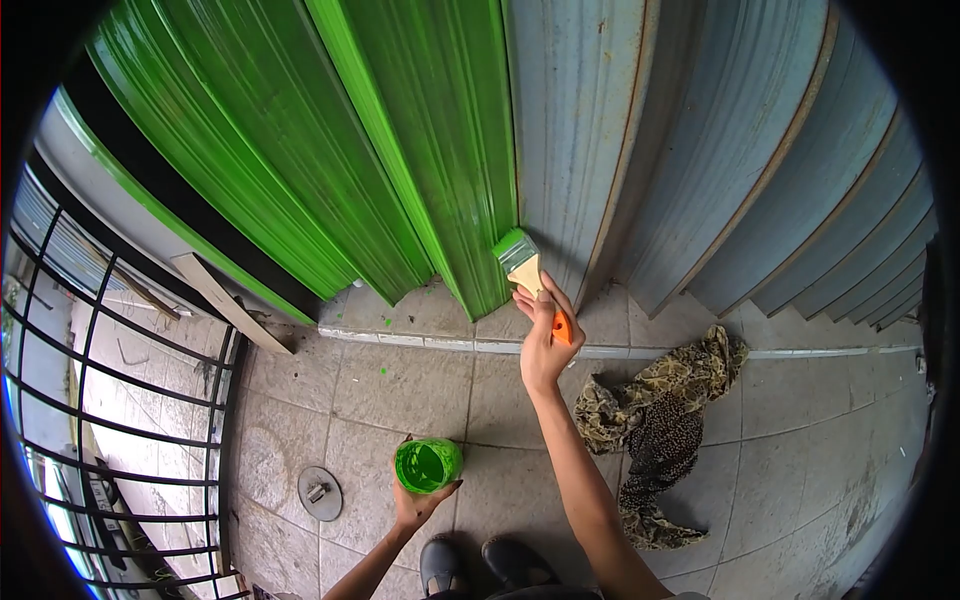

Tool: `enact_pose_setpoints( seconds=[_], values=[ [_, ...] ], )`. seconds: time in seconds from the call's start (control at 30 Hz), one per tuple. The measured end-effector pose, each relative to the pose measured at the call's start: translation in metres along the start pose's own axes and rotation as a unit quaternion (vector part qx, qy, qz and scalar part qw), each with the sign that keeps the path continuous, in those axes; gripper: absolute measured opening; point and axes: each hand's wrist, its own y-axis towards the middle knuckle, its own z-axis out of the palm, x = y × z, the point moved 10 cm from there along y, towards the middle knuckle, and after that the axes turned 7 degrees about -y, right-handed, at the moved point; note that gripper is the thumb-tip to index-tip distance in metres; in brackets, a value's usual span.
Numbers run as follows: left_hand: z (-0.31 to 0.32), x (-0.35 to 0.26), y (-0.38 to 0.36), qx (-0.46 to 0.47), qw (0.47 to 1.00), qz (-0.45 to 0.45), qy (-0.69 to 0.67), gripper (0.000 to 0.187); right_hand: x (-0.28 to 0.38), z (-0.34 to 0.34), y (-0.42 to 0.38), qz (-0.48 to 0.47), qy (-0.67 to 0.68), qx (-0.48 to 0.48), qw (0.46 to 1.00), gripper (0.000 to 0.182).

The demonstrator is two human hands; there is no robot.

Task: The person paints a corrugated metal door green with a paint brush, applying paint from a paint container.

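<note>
Mostly, a big folding metal door fills the top of the frame. Its left part is shiny green, with darker streaks low down on the strip near the brush. Its right part is dull grey, with brown, rusty-looking edges. Below it is a tiled floor with small green drops on it. Black bars curve down the left side, and a flat board leans at the upper left.

A crumpled, patterned cloth lies right of the middle, off to the side of the arms. Two dark shoes show at the bottom, so the person stands close to the door.

The left hand has its fingers curved around a round cup, low and left of the middle. It is tipped enough to show wet green paint inside, and green coats its walls. Holding it near the body likely helps keep it steady.

The right hand is near the middle, its fingers closed around a paintbrush. The brush has an orange end, a pale neck and a metal band. Its green hairs point up at the line where green meets grey, probably so the stroke stays neat. A small round disc lies at the lower left.
</note>
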Motion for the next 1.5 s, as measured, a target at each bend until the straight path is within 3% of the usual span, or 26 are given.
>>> enact_pose_setpoints(
  seconds=[0.13,0.27,0.4,0.53,0.67,0.77,0.83,0.93,1.03,1.1,1.3,1.5],
  values=[
    [0.000,0.014,-0.002,0.006,0.999,-0.028,-0.038,0.096,0.039,0.008,0.004,-0.108,0.030,0.009,0.994,0.031],
    [0.000,-0.004,0.000,-0.002,1.000,0.002,-0.009,0.094,-0.028,-0.006,-0.015,-0.088,-0.031,0.019,0.995,0.030],
    [0.003,-0.006,-0.001,0.006,1.000,-0.002,-0.030,0.094,-0.092,-0.036,-0.049,0.008,-0.041,-0.016,0.999,0.028],
    [0.002,0.002,0.000,0.016,1.000,0.001,-0.007,0.095,-0.131,-0.047,-0.075,0.197,-0.012,-0.069,0.978,0.031],
    [0.003,-0.011,-0.002,0.005,1.000,0.005,0.000,0.096,-0.099,-0.015,-0.053,0.193,0.073,-0.062,0.977,0.030],
    [0.001,0.000,0.000,0.005,1.000,-0.008,-0.005,0.097,-0.003,0.006,-0.020,0.097,0.129,-0.034,0.986,0.034],
    [-0.002,0.026,-0.003,0.009,0.999,-0.035,-0.039,0.098,0.025,0.008,-0.018,0.039,0.128,-0.005,0.991,0.037],
    [-0.001,0.029,-0.002,0.011,0.998,-0.033,-0.052,0.099,-0.003,-0.002,-0.024,0.070,0.094,-0.026,0.993,0.037],
    [0.000,0.002,0.000,0.009,1.000,0.006,0.007,0.100,-0.079,-0.023,-0.047,0.113,0.070,-0.030,0.991,0.035],
    [-0.004,0.024,0.000,0.016,0.999,-0.030,-0.003,0.100,-0.109,-0.034,-0.060,0.154,0.059,-0.041,0.985,0.034],
    [0.002,0.002,-0.001,0.008,1.000,0.000,-0.016,0.101,-0.147,-0.063,-0.080,0.233,0.039,-0.118,0.964,0.031],
    [0.001,0.012,0.001,0.021,1.000,-0.012,0.006,0.099,-0.125,-0.025,-0.062,0.201,0.074,-0.063,0.975,0.031]
  ],
)
